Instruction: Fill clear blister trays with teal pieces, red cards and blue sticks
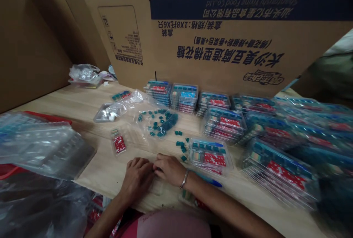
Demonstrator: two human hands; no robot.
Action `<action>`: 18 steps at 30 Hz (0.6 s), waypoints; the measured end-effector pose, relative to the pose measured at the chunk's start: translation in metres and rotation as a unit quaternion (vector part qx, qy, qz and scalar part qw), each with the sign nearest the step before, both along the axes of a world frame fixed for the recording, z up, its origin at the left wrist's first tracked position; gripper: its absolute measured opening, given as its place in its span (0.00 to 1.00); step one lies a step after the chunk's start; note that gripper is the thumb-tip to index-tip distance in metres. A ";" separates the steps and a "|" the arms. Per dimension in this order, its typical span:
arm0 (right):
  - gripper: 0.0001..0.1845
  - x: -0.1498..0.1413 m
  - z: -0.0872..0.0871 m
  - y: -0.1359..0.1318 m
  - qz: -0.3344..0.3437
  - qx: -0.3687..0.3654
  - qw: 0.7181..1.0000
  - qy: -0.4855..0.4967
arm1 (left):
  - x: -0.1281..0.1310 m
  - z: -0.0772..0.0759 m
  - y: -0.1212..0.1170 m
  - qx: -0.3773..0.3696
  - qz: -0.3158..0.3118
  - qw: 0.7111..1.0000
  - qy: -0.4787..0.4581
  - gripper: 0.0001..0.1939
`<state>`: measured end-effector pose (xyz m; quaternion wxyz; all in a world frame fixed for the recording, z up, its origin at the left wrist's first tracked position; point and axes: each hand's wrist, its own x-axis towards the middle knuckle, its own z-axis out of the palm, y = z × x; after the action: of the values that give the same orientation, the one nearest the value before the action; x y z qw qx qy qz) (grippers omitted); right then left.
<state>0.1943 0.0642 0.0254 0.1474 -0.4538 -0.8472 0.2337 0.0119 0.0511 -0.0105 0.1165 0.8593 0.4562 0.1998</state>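
Note:
My left hand (137, 179) and my right hand (169, 170) lie close together on the wooden table (104, 168), their curled fingertips meeting. Anything small between them is hidden. Just beyond my right hand sits a clear plastic pack (209, 156) with a red label. Small teal pieces (179, 144) are scattered nearby, and more fill a clear bag (157, 122). Stacks of similar packs (224, 124) cover the table's right side. A small red-labelled strip (119, 143) lies left of the bag. A metal bangle (184, 178) circles my right wrist.
A large printed cardboard carton (220, 39) stands along the table's far edge, with cardboard sheets (27, 46) at the left. Crumpled plastic (84, 74) lies in the far corner. Stacked clear trays (41, 146) rest on a red crate (46, 117), above a dark plastic bag (35, 205).

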 end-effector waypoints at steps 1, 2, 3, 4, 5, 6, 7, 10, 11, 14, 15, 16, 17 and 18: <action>0.06 0.007 0.006 0.007 -0.004 -0.007 1.000 -0.020 | 0.001 0.000 -0.001 0.002 0.008 1.000 0.002 0.09; 0.06 0.015 0.012 0.015 -0.021 -0.016 0.998 -0.052 | 0.002 0.000 -0.001 0.003 0.020 1.000 0.005 0.09; 0.08 0.025 0.018 0.024 -0.047 -0.019 0.996 -0.080 | 0.003 -0.001 -0.002 0.005 0.032 0.999 0.006 0.09; 0.10 0.036 0.023 0.034 -0.080 -0.017 0.991 -0.107 | 0.005 -0.001 -0.003 0.007 0.043 0.999 0.006 0.10; 0.10 0.047 0.026 0.044 -0.117 -0.019 0.980 -0.159 | 0.006 -0.002 -0.004 0.009 0.051 0.999 0.005 0.11; 0.10 0.056 0.028 0.053 -0.136 -0.021 0.974 -0.181 | 0.006 -0.002 -0.005 0.012 0.053 0.999 0.004 0.14; 0.10 0.064 0.027 0.061 -0.148 -0.026 0.967 -0.203 | 0.007 -0.003 -0.005 0.016 0.048 0.999 0.005 0.16; 0.12 0.073 0.018 0.076 -0.137 -0.050 0.963 -0.225 | 0.010 -0.004 -0.006 0.029 0.018 0.999 0.021 0.16; 0.12 0.073 0.014 0.078 -0.127 -0.056 0.964 -0.225 | 0.011 -0.004 -0.006 0.032 0.015 0.999 0.029 0.15; 0.12 0.069 0.009 0.078 -0.102 -0.056 0.972 -0.206 | 0.014 -0.004 -0.006 0.030 0.033 0.998 0.044 0.14; 0.12 0.068 0.010 0.077 -0.097 -0.051 0.974 -0.197 | 0.015 -0.002 -0.007 0.024 0.037 0.998 0.046 0.14; 0.12 0.068 0.012 0.076 -0.094 -0.044 0.977 -0.188 | 0.016 -0.001 -0.008 0.018 0.039 0.998 0.047 0.15; 0.12 0.070 0.015 0.074 -0.094 -0.037 0.979 -0.179 | 0.016 0.000 -0.008 0.013 0.037 0.998 0.048 0.16; 0.13 0.071 0.018 0.073 -0.097 -0.029 0.980 -0.173 | 0.016 0.001 -0.009 0.009 0.035 0.998 0.048 0.17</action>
<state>0.2656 0.1372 0.0434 0.0074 -0.5711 -0.8050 0.1609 0.0281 0.0421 -0.0094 0.0796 0.8524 0.4892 0.1668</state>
